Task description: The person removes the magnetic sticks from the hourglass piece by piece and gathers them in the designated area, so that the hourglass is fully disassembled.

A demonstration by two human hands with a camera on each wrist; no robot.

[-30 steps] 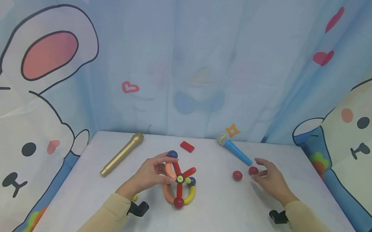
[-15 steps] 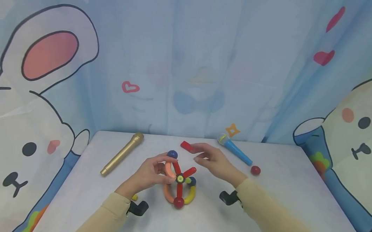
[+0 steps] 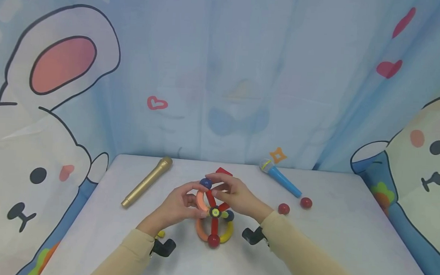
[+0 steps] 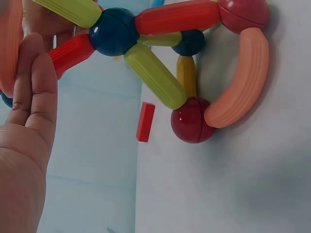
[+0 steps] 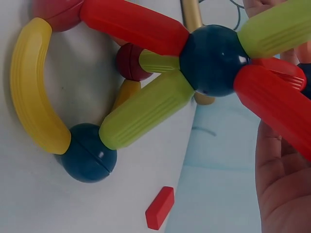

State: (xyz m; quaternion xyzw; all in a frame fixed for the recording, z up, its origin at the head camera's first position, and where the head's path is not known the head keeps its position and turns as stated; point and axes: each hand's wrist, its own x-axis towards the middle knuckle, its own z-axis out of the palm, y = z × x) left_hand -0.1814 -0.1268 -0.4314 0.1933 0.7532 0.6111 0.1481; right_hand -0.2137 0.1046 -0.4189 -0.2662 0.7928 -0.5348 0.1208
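A ball-and-stick building toy stands on the white table, with a dark blue hub ball (image 5: 214,60) and red and lime sticks round it. Below are a red ball (image 3: 213,241), a yellow curved stick (image 5: 34,87) and an orange curved stick (image 4: 243,82). My left hand (image 3: 181,202) grips the upper orange curved stick (image 3: 200,201) at the toy's left side. From the right, my right hand (image 3: 241,194) pinches the blue ball (image 3: 205,183) on top, its index finger over the ball and its thumb by the upper red stick. Its palm side hides part of another red stick.
A small red block (image 3: 224,171) lies behind my right hand. Two red balls, one nearer (image 3: 284,208), rest at right near a blue toy microphone (image 3: 283,179). A gold microphone (image 3: 146,183) lies at left. A yellow piece (image 3: 161,234) shows beside my left wrist.
My right hand has moved from the loose red balls, past the red block, leftward to the toy's top blue ball. Both red balls remain on the table. My left hand keeps its grip.
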